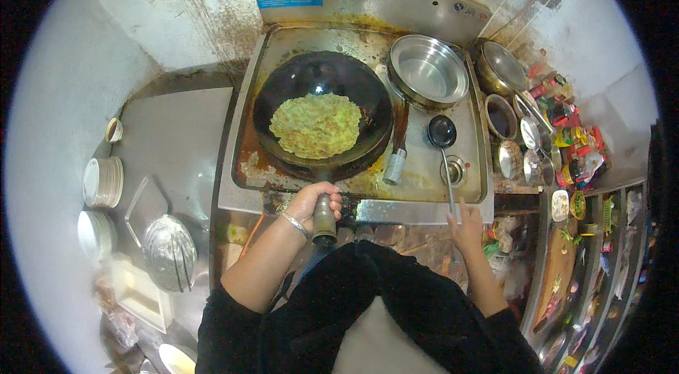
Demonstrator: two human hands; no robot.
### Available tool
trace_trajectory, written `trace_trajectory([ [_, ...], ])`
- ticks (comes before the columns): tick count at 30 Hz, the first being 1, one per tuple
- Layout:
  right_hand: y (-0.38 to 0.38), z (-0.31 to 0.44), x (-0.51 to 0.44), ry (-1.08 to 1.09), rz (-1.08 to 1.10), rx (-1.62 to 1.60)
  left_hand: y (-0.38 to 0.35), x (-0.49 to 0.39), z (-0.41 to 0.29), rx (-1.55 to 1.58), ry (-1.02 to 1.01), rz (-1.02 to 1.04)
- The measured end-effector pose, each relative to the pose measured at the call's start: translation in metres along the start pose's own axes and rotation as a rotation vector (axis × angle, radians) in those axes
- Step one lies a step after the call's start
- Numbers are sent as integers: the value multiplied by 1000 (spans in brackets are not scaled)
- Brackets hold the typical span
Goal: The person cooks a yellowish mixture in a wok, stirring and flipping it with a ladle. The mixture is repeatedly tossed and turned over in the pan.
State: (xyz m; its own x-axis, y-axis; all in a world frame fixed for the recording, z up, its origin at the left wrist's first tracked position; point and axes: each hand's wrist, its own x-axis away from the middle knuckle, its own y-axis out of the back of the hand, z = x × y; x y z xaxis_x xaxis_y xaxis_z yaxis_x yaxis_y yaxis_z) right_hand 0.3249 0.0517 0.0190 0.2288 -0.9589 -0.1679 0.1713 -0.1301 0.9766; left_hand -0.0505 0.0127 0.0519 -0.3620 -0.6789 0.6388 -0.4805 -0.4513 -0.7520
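Note:
My left hand is closed around the handle of a black wok, which sits on the stove. In the wok lies a flat, yellow-green pancake, lightly browned in patches. My right hand is at the stove's front edge, beside the long handle of a ladle. Its fingers are partly extended by that handle; whether they grip it is unclear. The ladle's dark bowl rests on the steel stove top. Between wok and ladle lies a brush with dark bristles and a metal-coloured handle.
A metal pot stands at the stove's back right. Seasoning containers and bottles crowd the right side. On the left counter are stacked plates, a round metal lid or tray with chopsticks, and a white tray.

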Motion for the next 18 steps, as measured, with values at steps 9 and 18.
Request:
trace_trajectory([
  [9, 12, 245, -47, -670, 1609, -1853, -6, -8, -1, -233, -40, -117],
  [18, 56, 234, -56, -694, 1197, -1879, -46, -18, 7, -489, -276, 72],
])
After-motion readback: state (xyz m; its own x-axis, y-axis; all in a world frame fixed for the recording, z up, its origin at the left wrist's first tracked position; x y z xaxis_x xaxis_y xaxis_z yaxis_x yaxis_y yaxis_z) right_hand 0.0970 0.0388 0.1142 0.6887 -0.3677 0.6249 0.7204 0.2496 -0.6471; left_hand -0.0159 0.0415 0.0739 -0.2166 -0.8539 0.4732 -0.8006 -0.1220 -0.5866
